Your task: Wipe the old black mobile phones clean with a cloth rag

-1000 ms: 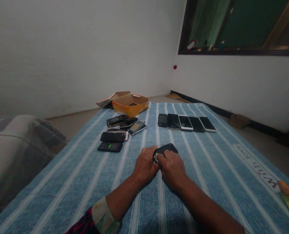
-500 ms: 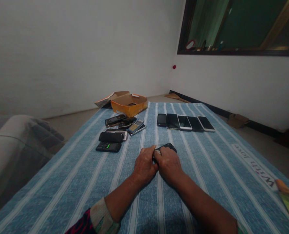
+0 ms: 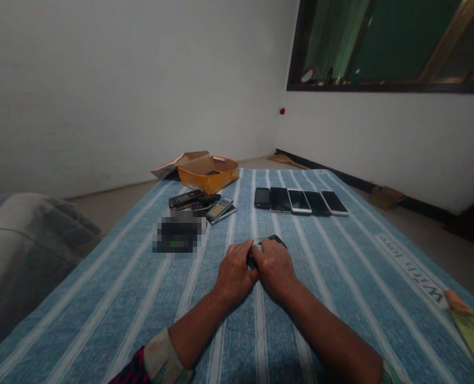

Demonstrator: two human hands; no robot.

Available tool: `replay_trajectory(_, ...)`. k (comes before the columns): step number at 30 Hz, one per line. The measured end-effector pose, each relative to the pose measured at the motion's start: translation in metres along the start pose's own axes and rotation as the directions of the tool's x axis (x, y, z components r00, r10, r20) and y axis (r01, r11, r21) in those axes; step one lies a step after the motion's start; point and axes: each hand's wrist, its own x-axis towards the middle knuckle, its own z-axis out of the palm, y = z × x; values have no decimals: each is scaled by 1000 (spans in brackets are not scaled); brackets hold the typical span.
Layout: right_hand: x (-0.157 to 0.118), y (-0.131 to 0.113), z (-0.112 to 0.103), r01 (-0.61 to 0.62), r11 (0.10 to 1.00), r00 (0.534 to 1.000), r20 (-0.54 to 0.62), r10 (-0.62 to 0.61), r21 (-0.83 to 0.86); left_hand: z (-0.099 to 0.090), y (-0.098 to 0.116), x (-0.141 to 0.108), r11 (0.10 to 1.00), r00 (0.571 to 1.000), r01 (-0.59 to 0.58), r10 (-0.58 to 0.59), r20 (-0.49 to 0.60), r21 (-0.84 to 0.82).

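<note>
Both hands meet over the middle of the striped cloth, around a dark mobile phone [image 3: 278, 239]. My left hand [image 3: 235, 271] is closed at the phone's left end, with its thumb near the other hand. Curled over the top, my right hand [image 3: 276, 268] covers most of the phone, and only its far edge and a bit of its left end show. A small pale patch lies between the fingers; I cannot make out what it is. Beyond the hands, a side-by-side row of several phones, among them a white-framed phone [image 3: 299, 201], lies face up.
At the left is a loose pile of old phones, with a keypad phone [image 3: 219, 209] at its right. A pixelated patch hides part of this pile. Behind it stands an open orange cardboard box [image 3: 213, 184] with its lid leaning beside it. A striped cloth [image 3: 149, 298] covers the surface.
The view has shifted slightly, so everything sits a little further left. Both hands keep hold of the phone, with hardly any movement. Part of the left pile is now pixelated.
</note>
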Motion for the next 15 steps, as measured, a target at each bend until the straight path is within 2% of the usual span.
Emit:
replay_trajectory(2,2,3,0,-8,1000,1000,1,8,-22,-1,1,0,1000,1000,5,-5,6,3)
replay_trajectory(6,4,24,-4,-194,974,980,19,198,-113,-1,1,0,999,999,32,-33,16,42)
replay_trajectory(8,3,27,-6,-231,966,971,29,236,-119,0,2,0,998,999,36,-37,20,57)
replay_trajectory(10,1,19,-8,-193,976,980,39,197,-101,-1,3,0,998,999,34,-36,26,61)
replay_trajectory(13,-2,3,-8,-66,996,997,47,69,-61,-2,4,0,998,999,21,-23,37,52)
replay_trajectory(15,-3,0,-10,-43,998,997,59,47,-55,-2,4,0,999,999,14,-16,37,50)
